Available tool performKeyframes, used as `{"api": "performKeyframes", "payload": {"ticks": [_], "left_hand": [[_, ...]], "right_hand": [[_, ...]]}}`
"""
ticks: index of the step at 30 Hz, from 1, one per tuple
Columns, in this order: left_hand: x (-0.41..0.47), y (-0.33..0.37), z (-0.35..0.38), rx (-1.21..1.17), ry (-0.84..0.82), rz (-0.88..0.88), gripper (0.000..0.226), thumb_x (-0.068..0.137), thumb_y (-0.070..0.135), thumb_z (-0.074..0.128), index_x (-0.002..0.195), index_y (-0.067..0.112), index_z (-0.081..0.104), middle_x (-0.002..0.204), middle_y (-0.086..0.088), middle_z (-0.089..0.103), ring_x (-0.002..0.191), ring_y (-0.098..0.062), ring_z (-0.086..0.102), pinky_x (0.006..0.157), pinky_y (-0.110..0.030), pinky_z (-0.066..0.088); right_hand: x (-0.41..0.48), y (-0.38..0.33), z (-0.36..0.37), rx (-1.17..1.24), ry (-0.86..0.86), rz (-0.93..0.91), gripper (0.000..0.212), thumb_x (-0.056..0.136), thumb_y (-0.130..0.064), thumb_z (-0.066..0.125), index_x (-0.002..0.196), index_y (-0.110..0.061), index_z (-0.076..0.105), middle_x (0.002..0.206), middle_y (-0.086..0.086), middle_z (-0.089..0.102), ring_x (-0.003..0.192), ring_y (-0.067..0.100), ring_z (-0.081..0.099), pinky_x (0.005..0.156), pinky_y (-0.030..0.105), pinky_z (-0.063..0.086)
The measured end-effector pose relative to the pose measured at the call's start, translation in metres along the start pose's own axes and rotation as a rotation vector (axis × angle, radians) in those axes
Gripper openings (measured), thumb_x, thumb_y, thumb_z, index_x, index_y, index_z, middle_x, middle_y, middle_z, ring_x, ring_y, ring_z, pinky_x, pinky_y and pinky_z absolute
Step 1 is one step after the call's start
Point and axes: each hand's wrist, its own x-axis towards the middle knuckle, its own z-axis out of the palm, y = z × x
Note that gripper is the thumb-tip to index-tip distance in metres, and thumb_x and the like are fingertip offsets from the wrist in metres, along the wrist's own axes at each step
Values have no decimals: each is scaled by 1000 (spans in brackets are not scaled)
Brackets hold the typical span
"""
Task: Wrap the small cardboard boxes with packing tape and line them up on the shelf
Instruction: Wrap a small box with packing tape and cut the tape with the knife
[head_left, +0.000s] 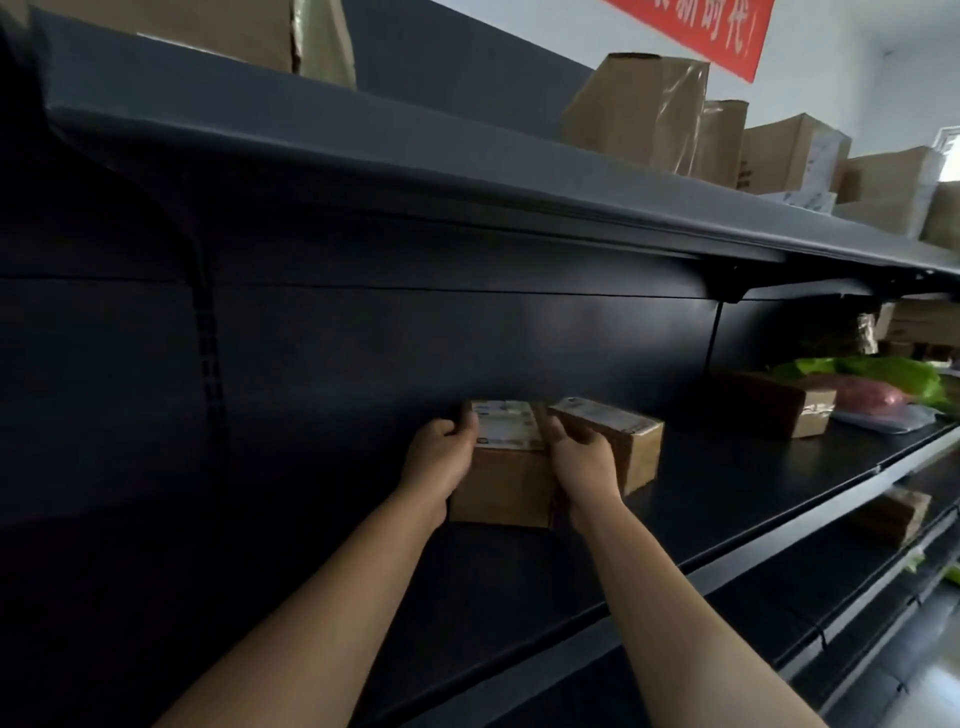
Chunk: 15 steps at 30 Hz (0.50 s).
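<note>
small cardboard box (506, 483) on dark shelf (727, 467), held in both hands.
box stands just left of a second labelled box (618, 431), white label on top. left hand (439, 457) grip is curled over its far-left top edge; right hand (584, 462) grip clasps the side nearest the second box.

Red banner (696, 26): white Chinese characters, cut off by the frame's top edge; the end reads roughly "新时代!".
Left small box (504, 483): white printed label on top, print too blurred to read.
Right small box (636, 452): white label on top, unreadable.
Top-shelf carton (779, 150): dark side print, illegible.
</note>
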Motion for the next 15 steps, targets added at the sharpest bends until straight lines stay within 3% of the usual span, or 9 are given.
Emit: {"api": "performKeyframes", "payload": {"ticks": [2, 4, 8, 11, 14, 15], "left_hand": [[0, -1, -15, -5, 97, -28, 37, 97, 42, 47, 91, 11, 65, 97, -7, 66, 80, -16, 60, 66, -29, 46], [-5, -4, -30, -36, 102, -58, 29, 95, 33, 54, 91, 7, 67, 94, -8, 67, 76, -16, 60, 62, -26, 45], [-18, -8, -59, -91, 138, -86, 12, 92, 20, 60, 87, 11, 66, 86, -6, 67, 76, -17, 62, 60, -26, 47], [-29, -8, -79, -161, 197, -120, 9, 90, 16, 60, 82, 12, 63, 87, -9, 68, 80, -21, 64, 71, -33, 53], [-36, -10, -99, -198, 263, -138, 19, 92, 27, 60, 94, 8, 65, 95, -12, 70, 88, -27, 66, 82, -39, 53], [-38, -12, -106, -196, 290, -142, 26, 93, 33, 59, 98, 7, 65, 97, -11, 69, 89, -27, 66, 83, -39, 54]], "right_hand": [[-3, -3, 8, 27, -41, 73, 52, 89, -49, 59, 128, -16, 55, 109, 4, 64, 98, 23, 60, 85, 41, 52], [-7, -4, 18, 43, -90, 89, 52, 84, -48, 65, 123, -15, 59, 105, 4, 66, 95, 24, 62, 85, 42, 53], [-20, -8, 39, 56, -233, 97, 29, 87, -26, 67, 110, -9, 64, 101, 10, 69, 91, 29, 65, 86, 48, 56], [-34, -13, 53, 76, -326, 93, 16, 90, -17, 64, 104, -10, 64, 99, 10, 70, 89, 27, 67, 81, 42, 57], [-52, -20, 63, 81, -394, 81, 2, 91, -14, 63, 90, -13, 63, 91, 7, 69, 83, 21, 64, 67, 33, 53], [-56, -21, 67, 81, -421, 80, 7, 91, -14, 62, 85, -14, 62, 88, 6, 68, 80, 19, 63, 62, 31, 50]]}}
